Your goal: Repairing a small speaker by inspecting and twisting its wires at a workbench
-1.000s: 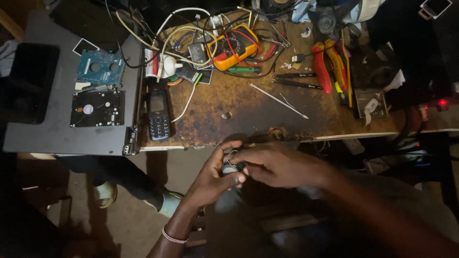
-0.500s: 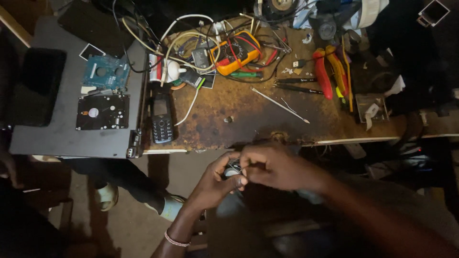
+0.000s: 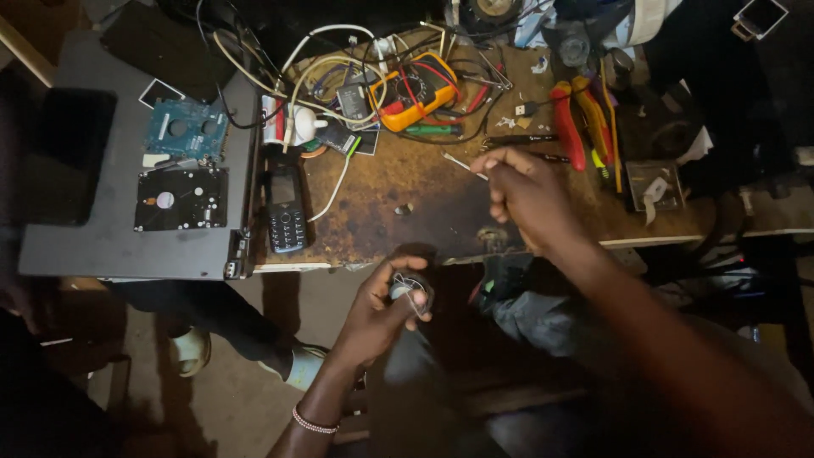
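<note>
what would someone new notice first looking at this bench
The orange multimeter in a tangle of cables at the back of the rusty workbench stands out most. In front, the right hand reaches over the bench while the left hand pinches a small metal part below its edge.

Left hand (image 3: 381, 309) curled low, right hand (image 3: 526, 195) reaching forward, fingers pinched.

Small round metallic part (image 3: 410, 291) with thin wires, below the bench edge; thin pale rod (image 3: 464, 165) flat on the rusty benchtop.

Head camera looks steeply down, fairly near, over dim workbench (image 3: 441, 212).
</note>
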